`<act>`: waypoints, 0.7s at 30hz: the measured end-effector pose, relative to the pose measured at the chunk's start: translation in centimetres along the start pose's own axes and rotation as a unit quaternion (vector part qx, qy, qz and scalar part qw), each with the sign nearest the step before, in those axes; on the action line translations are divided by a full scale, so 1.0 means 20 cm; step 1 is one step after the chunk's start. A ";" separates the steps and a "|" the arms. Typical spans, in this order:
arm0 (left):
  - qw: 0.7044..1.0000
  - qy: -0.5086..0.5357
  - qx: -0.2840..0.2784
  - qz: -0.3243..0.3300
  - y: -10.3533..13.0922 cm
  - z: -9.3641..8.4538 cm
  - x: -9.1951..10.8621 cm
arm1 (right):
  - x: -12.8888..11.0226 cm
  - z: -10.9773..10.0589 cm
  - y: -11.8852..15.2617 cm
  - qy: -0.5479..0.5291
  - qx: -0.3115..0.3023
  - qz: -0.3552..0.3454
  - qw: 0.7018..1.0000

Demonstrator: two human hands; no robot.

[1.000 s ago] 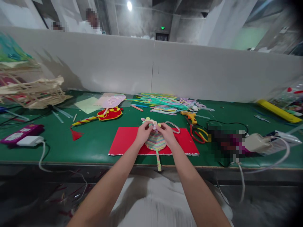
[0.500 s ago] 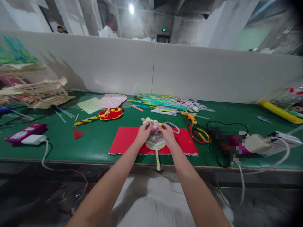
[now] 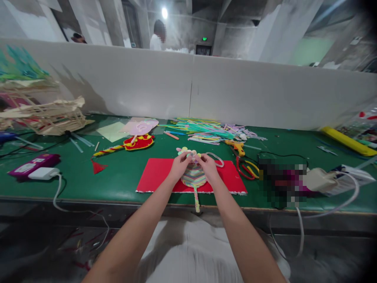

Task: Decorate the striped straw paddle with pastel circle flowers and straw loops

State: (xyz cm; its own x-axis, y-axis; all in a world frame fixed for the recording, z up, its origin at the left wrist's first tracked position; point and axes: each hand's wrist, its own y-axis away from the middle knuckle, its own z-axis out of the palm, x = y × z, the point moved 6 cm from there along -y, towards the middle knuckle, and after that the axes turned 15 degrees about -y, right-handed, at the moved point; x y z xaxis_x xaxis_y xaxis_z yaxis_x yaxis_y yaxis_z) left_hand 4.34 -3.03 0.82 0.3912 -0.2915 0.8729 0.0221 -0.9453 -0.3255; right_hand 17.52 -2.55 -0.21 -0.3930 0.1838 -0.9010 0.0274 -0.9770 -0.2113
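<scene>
Two hands meet at a striped fan beside the counter's near edge, where the fan is over a red board and its handle reaches past that edge. At the top of the fan, the left hand and the right hand have thumbs and fingers pinching a cluster of pastel flowers; exactly which petals each grips is too small to tell. The work seems best served by one hand steadying the cluster while the other presses lightly and squarely, sparing the soft petals from being flattened. The jutting handle deserves care: a knock from a forearm could twist the fan out of line. A pale loop lies just beside the right hand and would be better clear of the fingers, while an orange glue gun and heaped pipe cleaners sit toward the counter's far edge
</scene>
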 end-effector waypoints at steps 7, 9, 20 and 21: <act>1.000 -0.018 0.024 0.005 -0.01 -0.02 -0.01 | -0.02 0.02 0.01 -0.016 -0.011 0.007 1.000; 1.000 -0.013 0.025 0.011 -0.01 -0.02 -0.01 | -0.01 0.02 0.01 -0.022 -0.006 0.017 1.000; 0.989 0.117 0.054 -0.070 -0.01 -0.03 -0.06 | 0.00 0.05 0.01 -0.113 -0.024 0.070 0.991; 0.986 0.135 0.055 -0.077 -0.01 -0.04 -0.06 | 0.00 0.05 0.02 -0.129 -0.031 0.077 0.988</act>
State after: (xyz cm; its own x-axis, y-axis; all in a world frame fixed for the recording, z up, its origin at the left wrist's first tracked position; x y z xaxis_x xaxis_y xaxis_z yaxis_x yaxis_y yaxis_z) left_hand 3.20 -2.60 0.19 0.1172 -0.1876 0.9752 0.1683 -0.9640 -0.2057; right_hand 16.51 -2.97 0.10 -0.6008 -0.0081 -0.7994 0.1579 -0.9815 -0.1087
